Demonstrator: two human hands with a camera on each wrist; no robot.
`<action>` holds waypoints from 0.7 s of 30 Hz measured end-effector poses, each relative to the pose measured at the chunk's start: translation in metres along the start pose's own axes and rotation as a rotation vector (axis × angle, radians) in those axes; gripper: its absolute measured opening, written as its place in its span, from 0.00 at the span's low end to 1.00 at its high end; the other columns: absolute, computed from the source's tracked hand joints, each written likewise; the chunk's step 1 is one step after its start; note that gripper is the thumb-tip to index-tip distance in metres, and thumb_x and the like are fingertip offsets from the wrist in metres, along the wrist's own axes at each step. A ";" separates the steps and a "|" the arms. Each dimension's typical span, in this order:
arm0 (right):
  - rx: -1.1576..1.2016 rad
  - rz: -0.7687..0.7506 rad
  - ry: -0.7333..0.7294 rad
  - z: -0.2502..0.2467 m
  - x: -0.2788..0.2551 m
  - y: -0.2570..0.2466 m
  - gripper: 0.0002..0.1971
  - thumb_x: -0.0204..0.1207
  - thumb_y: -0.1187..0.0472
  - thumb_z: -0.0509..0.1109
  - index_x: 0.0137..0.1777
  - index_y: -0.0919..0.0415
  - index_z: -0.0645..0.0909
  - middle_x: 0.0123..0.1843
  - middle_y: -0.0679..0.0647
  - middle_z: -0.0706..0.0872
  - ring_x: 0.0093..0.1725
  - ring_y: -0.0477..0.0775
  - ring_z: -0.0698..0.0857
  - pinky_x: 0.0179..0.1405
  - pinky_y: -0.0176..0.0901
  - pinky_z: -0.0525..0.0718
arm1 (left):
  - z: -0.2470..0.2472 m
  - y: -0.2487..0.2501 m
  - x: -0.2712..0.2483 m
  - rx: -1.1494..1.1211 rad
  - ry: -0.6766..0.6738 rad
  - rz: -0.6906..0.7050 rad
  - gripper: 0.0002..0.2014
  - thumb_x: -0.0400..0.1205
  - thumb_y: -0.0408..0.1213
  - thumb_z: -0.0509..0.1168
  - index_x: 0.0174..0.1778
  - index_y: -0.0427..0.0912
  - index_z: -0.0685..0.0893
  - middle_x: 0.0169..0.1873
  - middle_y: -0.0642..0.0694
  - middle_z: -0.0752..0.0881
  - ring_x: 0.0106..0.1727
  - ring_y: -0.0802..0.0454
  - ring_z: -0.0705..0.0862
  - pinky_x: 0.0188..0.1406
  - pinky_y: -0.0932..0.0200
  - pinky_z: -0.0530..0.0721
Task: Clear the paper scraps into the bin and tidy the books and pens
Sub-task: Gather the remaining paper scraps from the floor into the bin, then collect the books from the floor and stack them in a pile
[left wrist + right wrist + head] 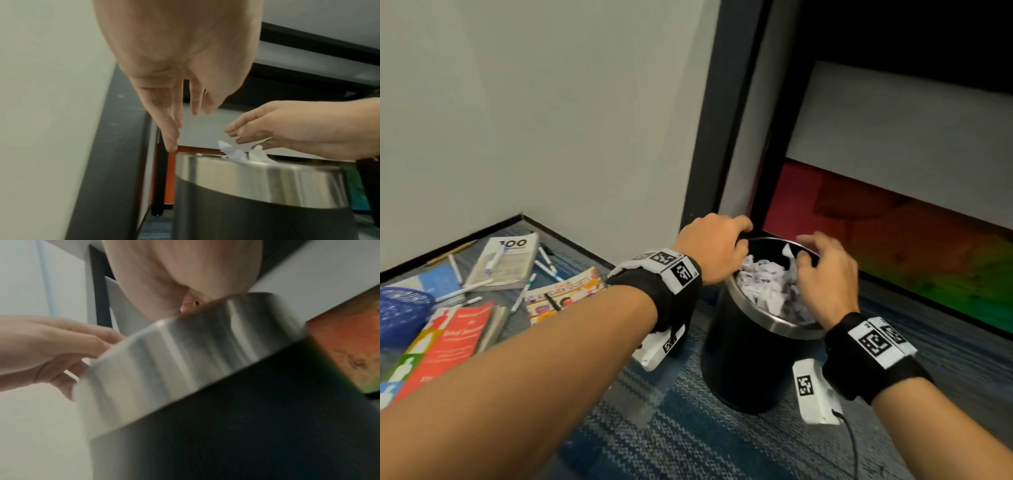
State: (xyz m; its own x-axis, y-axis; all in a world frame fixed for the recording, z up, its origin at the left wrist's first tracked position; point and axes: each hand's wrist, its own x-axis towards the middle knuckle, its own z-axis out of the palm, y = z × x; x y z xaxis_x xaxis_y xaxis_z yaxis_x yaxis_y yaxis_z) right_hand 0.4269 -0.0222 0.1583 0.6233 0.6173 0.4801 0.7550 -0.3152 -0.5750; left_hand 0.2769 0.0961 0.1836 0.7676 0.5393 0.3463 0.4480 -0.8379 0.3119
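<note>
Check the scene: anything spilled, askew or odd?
Scraps fill the bin to its rim; one pokes above it. Books and pens lie scattered on the carpet. Nothing looks spilled or damaged.

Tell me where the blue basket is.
In the head view the blue basket sits on the carpet at the far left edge, beside the red book and pens.

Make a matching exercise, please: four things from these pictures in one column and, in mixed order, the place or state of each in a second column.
Things:
1. paper scraps
2. bin
3. red book
4. left hand

Places or states:
A. stands on the carpet beside the dark door frame
B. lies on the floor near the blue basket
C. fill the bin
D. open, fingers at the steel rim

Pairs: 1-C, 2-A, 3-B, 4-D
</note>
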 end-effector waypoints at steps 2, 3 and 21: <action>0.011 -0.073 0.019 0.007 -0.003 -0.020 0.13 0.78 0.65 0.64 0.59 0.58 0.84 0.71 0.56 0.79 0.72 0.55 0.75 0.71 0.41 0.66 | -0.013 -0.023 -0.016 0.035 -0.045 -0.046 0.12 0.82 0.43 0.58 0.55 0.50 0.85 0.48 0.45 0.89 0.50 0.41 0.86 0.46 0.51 0.82; 0.021 -0.118 0.024 0.012 -0.006 -0.032 0.11 0.78 0.65 0.65 0.57 0.57 0.84 0.69 0.55 0.80 0.70 0.55 0.76 0.69 0.40 0.66 | -0.020 -0.035 -0.026 0.063 -0.073 -0.078 0.10 0.81 0.43 0.59 0.51 0.50 0.86 0.45 0.45 0.90 0.48 0.41 0.86 0.43 0.53 0.81; -0.363 -0.812 -0.927 0.197 -0.155 -0.322 0.11 0.77 0.52 0.66 0.56 0.52 0.82 0.57 0.55 0.80 0.60 0.59 0.79 0.59 0.49 0.78 | -0.166 -0.255 -0.340 0.036 -0.114 -0.782 0.09 0.80 0.42 0.62 0.41 0.44 0.85 0.45 0.42 0.88 0.48 0.41 0.86 0.41 0.56 0.78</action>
State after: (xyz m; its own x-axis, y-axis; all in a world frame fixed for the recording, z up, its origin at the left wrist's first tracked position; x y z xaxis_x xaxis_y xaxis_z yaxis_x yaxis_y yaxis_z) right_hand 0.0471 0.1252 0.1386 -0.3026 0.9460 -0.1163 0.9530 0.2983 -0.0527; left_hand -0.1748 0.1405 0.1327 0.2650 0.9627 -0.0553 0.8901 -0.2222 0.3978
